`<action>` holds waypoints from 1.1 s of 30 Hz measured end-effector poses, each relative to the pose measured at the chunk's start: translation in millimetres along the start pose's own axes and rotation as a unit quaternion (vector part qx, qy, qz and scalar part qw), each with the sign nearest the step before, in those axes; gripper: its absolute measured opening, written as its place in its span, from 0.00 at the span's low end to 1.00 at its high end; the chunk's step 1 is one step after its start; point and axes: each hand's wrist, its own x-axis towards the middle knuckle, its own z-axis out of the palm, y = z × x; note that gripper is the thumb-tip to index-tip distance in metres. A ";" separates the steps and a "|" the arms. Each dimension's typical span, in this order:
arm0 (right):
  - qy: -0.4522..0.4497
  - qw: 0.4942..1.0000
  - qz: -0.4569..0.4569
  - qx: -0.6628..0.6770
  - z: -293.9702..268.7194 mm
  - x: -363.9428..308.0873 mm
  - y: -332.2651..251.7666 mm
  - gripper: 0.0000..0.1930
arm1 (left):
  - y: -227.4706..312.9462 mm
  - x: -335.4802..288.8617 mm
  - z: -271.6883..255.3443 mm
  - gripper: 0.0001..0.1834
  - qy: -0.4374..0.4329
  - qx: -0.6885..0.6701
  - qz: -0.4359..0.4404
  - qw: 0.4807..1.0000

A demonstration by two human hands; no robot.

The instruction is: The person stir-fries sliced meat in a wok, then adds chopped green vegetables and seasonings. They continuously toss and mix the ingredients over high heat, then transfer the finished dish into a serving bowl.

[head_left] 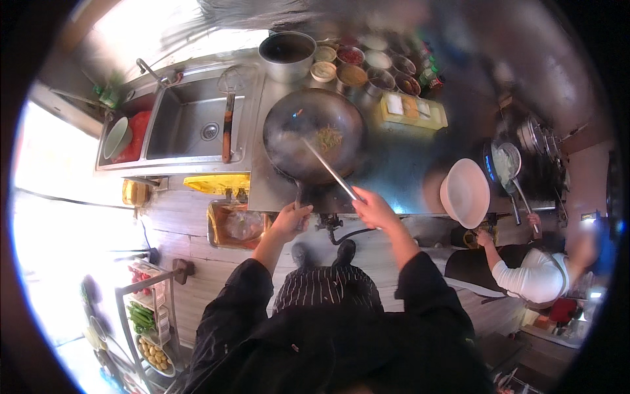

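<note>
A dark, round wok (279,121) sits at the counter's front, with steam hazing its inside. A small heap of shredded green and brown food (329,140) lies in it, and a few bits cling higher on its wall. My left hand (292,221) is closed around the wok's handle (300,194) at the near edge. In my right hand (376,208) is a long-handled metal cooking utensil (331,171), slanting up and left into the wok. Steam and blur hide the shape of its head.
Left of the wok is a steel sink (190,125) with a wooden-handled strainer (228,131) across its edge. Behind stand a large pot (287,56) and several seasoning bowls (352,75). A pale bowl (466,192) sits right; beyond, another person (535,272) holds a pan and ladle.
</note>
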 end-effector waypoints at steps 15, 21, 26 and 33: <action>-0.043 0.995 0.067 0.061 -55.0 -102.8 16.1 0.28 | -28.6 -24.8 47.0 0.07 0.014 -0.015 0.062 0.998; 0.104 0.972 -0.174 -0.117 -32.1 -88.0 31.9 0.26 | -94.7 -82.4 6.3 0.09 0.016 0.121 0.083 0.989; -0.028 0.999 -0.028 -0.008 -34.4 -115.3 24.9 0.27 | -60.6 -65.9 14.8 0.10 0.006 0.126 0.083 0.989; 0.072 0.990 -0.034 -0.116 -34.3 -78.9 11.2 0.26 | -43.5 -24.3 28.3 0.10 0.025 0.014 0.092 0.995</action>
